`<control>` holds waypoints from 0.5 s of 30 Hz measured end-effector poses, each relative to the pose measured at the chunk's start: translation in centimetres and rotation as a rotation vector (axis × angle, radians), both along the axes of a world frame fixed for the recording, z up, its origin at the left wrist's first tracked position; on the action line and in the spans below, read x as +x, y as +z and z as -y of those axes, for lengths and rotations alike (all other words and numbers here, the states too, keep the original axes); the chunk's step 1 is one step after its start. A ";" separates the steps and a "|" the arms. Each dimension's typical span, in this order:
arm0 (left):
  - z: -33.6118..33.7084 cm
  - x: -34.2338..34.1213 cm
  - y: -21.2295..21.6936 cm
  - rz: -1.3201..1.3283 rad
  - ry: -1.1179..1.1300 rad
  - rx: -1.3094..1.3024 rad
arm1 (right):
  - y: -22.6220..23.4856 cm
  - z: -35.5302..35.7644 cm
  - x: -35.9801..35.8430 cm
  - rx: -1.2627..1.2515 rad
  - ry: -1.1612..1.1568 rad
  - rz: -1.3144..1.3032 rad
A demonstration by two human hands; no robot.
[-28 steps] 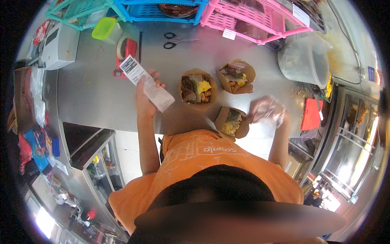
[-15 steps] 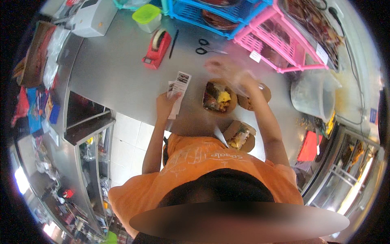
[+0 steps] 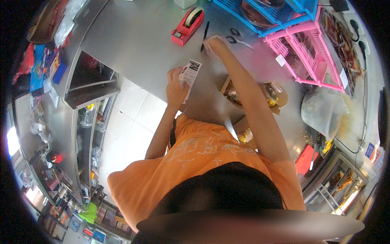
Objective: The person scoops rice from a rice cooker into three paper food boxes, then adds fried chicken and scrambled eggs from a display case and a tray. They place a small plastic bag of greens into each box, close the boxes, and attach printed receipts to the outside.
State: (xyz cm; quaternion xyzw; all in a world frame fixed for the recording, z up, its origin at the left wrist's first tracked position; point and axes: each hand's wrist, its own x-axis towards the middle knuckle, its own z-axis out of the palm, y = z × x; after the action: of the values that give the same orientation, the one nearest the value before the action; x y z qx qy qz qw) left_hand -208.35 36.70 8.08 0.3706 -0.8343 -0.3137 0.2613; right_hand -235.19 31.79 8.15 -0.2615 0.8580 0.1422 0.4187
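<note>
My left hand holds a printed white paper slip at the counter, its fingers and thumb at the paper's left edge. My right hand, in a loose clear plastic glove, is stretched far forward with its fingers at a black pen lying on the metal counter. Blur and the glove hide whether the fingers close on the pen. Scissors with black handles lie just right of it. Under my right forearm, a brown paper food box is partly covered; a second food box stands right of it.
A red tape dispenser stands left of the pen. Blue baskets and a pink basket rack rise at the back right. A clear plastic tub stands at the right, and another food box near my body.
My right hand has moved left and forward from above the food boxes to the pen. My left hand stays with the paper slip. The view has shifted.
</note>
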 end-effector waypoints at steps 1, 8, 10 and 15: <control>0.2 0.3 0.0 0.007 -0.035 -0.055 | 0.0 -1.3 0.5 -0.153 -0.052 -0.098; 1.4 1.6 0.9 0.317 -0.241 0.133 | -0.2 -1.9 3.9 -0.429 -0.192 -0.287; 1.3 2.2 0.6 0.352 -0.189 0.127 | 0.1 -0.8 4.2 -0.356 -0.005 -0.200; 1.4 3.9 -0.8 0.128 -0.136 0.220 | 1.8 -3.9 8.9 -0.793 -0.259 -0.150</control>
State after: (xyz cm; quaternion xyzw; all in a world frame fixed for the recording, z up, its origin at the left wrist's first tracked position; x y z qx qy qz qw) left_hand -204.45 35.28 7.27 0.3589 -0.8329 -0.3960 0.1436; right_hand -226.34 35.69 9.99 -0.2815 0.9001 -0.2341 0.2363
